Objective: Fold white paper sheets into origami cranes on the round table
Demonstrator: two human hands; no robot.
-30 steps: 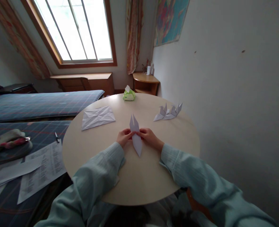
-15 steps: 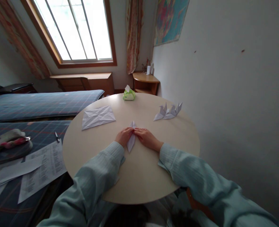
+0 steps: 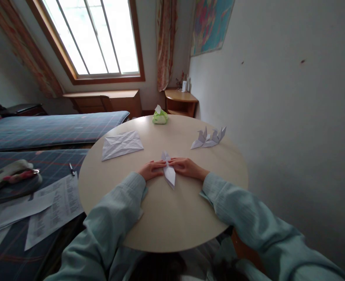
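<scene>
Between my hands, near the middle of the round table [image 3: 172,218], is a folded piece of white paper [image 3: 169,175], long and pointed towards me. My left hand [image 3: 152,170] grips its left edge with the fingers closed. From the other side, my right hand [image 3: 187,168] pinches the paper around its narrow middle. The fingertips cover part of the folds there. Farther off to the right stand folded paper birds [image 3: 207,139]. To the left lies a creased sheet of white paper [image 3: 122,145], spread flat.
A green tissue pack [image 3: 160,117] sits at the table's far edge. Left of the table, a plaid bench [image 3: 58,160] bears printed sheets [image 3: 55,207], a pen [image 3: 72,169] and a fuzzy pouch [image 3: 11,177]. The wall [image 3: 292,136] rises close on the right.
The folded paper has turned, its near point swinging to the right, and its lower part looks wider. My hands have moved slightly apart, on either side of it.
</scene>
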